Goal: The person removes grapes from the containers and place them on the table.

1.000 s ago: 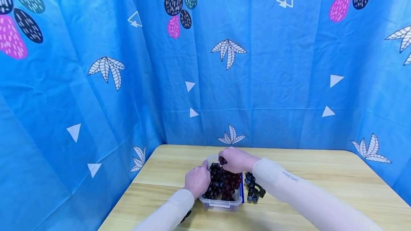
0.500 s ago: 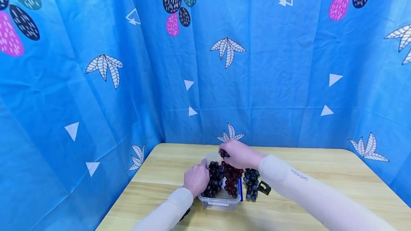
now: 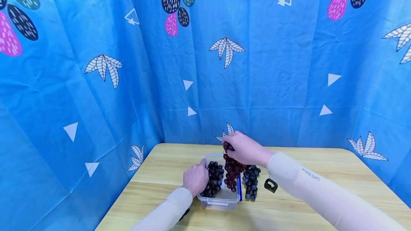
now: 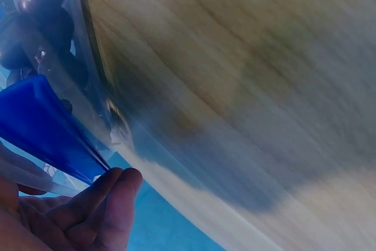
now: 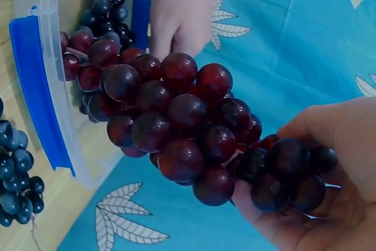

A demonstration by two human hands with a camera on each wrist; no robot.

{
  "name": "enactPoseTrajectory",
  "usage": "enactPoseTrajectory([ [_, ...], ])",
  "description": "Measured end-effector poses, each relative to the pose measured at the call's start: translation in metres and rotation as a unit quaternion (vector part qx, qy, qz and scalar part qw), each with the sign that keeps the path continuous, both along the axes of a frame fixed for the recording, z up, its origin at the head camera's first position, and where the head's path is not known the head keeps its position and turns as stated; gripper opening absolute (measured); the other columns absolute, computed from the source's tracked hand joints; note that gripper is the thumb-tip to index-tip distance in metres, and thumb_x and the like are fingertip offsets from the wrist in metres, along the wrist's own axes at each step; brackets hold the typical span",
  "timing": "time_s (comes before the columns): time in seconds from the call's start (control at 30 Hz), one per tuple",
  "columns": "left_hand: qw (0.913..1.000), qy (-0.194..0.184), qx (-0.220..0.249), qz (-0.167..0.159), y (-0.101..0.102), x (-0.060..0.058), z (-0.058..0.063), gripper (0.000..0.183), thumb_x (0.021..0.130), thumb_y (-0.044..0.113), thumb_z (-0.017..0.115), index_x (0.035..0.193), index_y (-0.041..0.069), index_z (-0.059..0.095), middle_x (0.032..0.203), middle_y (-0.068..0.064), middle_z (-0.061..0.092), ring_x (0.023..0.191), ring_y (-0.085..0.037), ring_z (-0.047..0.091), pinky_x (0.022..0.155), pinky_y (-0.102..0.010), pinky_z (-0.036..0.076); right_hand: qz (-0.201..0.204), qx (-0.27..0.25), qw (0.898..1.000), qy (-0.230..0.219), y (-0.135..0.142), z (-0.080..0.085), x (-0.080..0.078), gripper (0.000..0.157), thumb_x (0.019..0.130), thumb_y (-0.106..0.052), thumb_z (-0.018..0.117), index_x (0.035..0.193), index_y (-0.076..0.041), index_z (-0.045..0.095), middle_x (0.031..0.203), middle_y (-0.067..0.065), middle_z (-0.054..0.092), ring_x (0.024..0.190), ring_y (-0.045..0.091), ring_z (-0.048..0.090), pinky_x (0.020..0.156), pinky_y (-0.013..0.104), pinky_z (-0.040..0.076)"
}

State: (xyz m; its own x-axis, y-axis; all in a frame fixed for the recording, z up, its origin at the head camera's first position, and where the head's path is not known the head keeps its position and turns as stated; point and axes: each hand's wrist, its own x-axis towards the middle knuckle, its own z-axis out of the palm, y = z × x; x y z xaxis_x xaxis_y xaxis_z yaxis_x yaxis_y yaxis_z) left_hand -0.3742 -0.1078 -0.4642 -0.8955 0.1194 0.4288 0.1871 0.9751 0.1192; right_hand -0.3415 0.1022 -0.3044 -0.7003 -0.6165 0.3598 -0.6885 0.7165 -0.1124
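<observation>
My right hand [image 3: 246,149] pinches a bunch of dark red grapes [image 3: 233,172] by its upper end. The bunch hangs over the right side of a clear plastic container [image 3: 221,203]; in the right wrist view its far end overlaps the container's rim. My left hand [image 3: 195,179] grips the container's left side, beside a blue latch flap [image 4: 47,130] in the left wrist view. Inside the container, on its left, lies a bunch of black grapes [image 3: 214,178]. The fingers of the left hand are partly hidden in the head view.
Another bunch of black grapes [image 3: 251,184] lies on the wooden table [image 3: 305,174], just right of the container. A second blue latch flap [image 5: 38,92] hangs on that side. Blue patterned curtain [image 3: 273,63] encloses the table at the back and sides.
My right hand has risen and moved right, lifting the red grapes from among the black ones in the container. The left hand keeps its place on the container.
</observation>
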Motion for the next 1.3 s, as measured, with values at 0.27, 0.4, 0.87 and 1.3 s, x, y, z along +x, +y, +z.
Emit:
enactPoseTrajectory([
  [0.27,0.9998,-0.015,0.008,-0.005,-0.001,0.001,0.001,0.044,0.09,0.024,0.047,0.131,0.011,0.051,0.072,-0.009,0.065,0.046,-0.015,0.047,0.04,-0.031,0.036,-0.01,-0.02,1.0,0.015,0.01,0.013,0.007,0.021,0.084,-0.015,0.063,0.105,-0.016,0.064,0.098,-0.007,0.061,0.093,0.011,0.053,0.077,0.028,0.048],
  [0.4,0.9998,-0.016,0.008,-0.002,-0.001,0.0,0.001,0.044,0.09,0.025,0.048,0.131,0.012,0.051,0.072,-0.008,0.065,0.047,-0.016,0.048,0.04,-0.032,0.036,-0.023,-0.03,0.999,0.02,0.016,0.017,0.012,0.022,0.085,-0.015,0.062,0.108,-0.016,0.063,0.1,-0.007,0.06,0.094,0.011,0.052,0.077,0.029,0.047],
  [0.87,0.9998,-0.017,0.007,0.001,-0.001,-0.001,0.002,0.044,0.089,0.025,0.047,0.131,0.012,0.051,0.068,-0.007,0.063,0.045,-0.014,0.045,0.039,-0.032,0.035,-0.048,-0.053,0.997,0.035,0.052,0.019,0.024,0.023,0.085,-0.016,0.061,0.108,-0.015,0.062,0.104,-0.003,0.06,0.091,0.012,0.051,0.074,0.031,0.045],
  [1.3,0.9996,-0.027,0.001,0.005,0.0,-0.001,0.002,0.046,0.09,0.025,0.047,0.133,0.011,0.05,0.071,-0.007,0.064,0.045,-0.014,0.045,0.039,-0.031,0.034,-0.061,-0.035,0.997,0.03,0.096,-0.005,0.028,0.021,0.082,-0.014,0.065,0.103,-0.013,0.064,0.098,-0.003,0.061,0.092,0.014,0.054,0.077,0.036,0.047],
])
